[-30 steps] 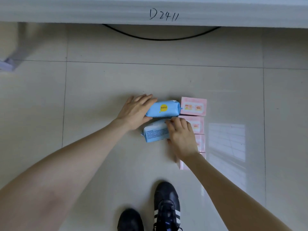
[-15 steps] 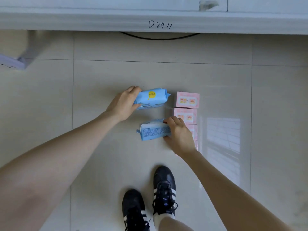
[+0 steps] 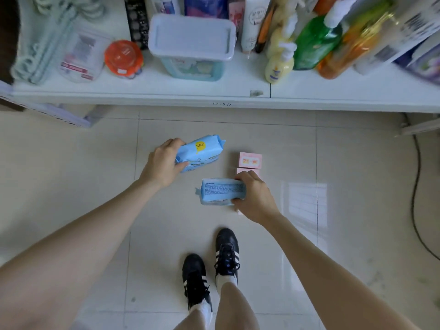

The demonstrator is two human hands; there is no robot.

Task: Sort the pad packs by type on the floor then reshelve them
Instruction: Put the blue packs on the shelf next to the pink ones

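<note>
My left hand (image 3: 164, 163) grips a blue pad pack with a yellow sticker (image 3: 201, 151), lifted off the floor and tilted. A second blue pad pack (image 3: 222, 190), its printed back facing up, is held at its right end by my right hand (image 3: 253, 198), also above the floor. To the right, a row of pink pad packs (image 3: 250, 160) lies on the tiles; my right hand hides most of the nearer ones.
A white shelf (image 3: 214, 96) runs across the top with a lidded tub (image 3: 191, 46), an orange-capped jar (image 3: 123, 57), bottles (image 3: 316, 41) and hangers (image 3: 42, 44). A black cable (image 3: 415, 186) lies on the floor at right. My black shoes (image 3: 209, 263) stand below the packs.
Both blue packs have come up off the floor in my hands. My view has risen and tilted up, so the shelf and its goods now show.
</note>
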